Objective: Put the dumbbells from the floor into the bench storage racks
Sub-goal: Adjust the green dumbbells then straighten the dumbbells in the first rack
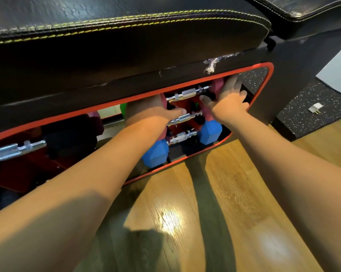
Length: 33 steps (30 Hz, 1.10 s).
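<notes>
The black bench (126,55) has a red-edged storage opening (270,75) in its side. Three chrome-handled dumbbells lie stacked on the red rack inside: a top pink dumbbell (189,93), a middle pink dumbbell (185,117) and a blue dumbbell (211,132) at the bottom. My left hand (156,112) wraps the left pink heads, thumb by the middle handle. My right hand (227,98) clasps the right head of the top pink dumbbell. The hands hide most of the pink heads.
Further left in the opening, another chrome-handled dumbbell (12,151) rests in a dark rack. Wooden floor (185,213) lies below. A black speckled rubber mat (313,95) sits at the right with a small white plug (315,107) on it. A second black cushion (313,8) is top right.
</notes>
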Tool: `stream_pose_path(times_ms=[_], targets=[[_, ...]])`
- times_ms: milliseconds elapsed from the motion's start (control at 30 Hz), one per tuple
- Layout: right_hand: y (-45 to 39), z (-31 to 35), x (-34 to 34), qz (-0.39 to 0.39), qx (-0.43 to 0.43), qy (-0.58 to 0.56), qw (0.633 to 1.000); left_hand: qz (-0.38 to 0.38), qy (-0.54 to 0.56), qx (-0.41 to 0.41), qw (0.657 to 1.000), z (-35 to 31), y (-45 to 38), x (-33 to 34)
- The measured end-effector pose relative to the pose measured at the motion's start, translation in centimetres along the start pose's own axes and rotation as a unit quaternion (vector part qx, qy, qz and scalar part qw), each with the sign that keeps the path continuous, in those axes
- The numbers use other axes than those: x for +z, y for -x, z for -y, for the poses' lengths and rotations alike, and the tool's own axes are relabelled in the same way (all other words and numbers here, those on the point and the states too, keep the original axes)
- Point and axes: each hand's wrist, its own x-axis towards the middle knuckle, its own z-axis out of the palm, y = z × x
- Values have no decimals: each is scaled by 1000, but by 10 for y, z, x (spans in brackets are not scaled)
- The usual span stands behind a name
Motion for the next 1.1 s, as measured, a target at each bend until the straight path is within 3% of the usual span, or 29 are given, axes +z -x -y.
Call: stream_pose_path(times_ms=[667,800,900,1000,1100], targets=[[-10,-8,1,50,36,-28,998,-48,-96,49,993,2,-3,1],[-4,-13,4,37,41,-196,979,-73,-39,69,994,11,2,2],[7,-29,10,-11,28,-298,954,-147,26,89,985,39,12,10],[19,-47,27,24,20,-199,980,-193,81,66,976,71,10,33],[21,-49,40,63,12,-83,994,-123,33,43,991,88,-6,50]])
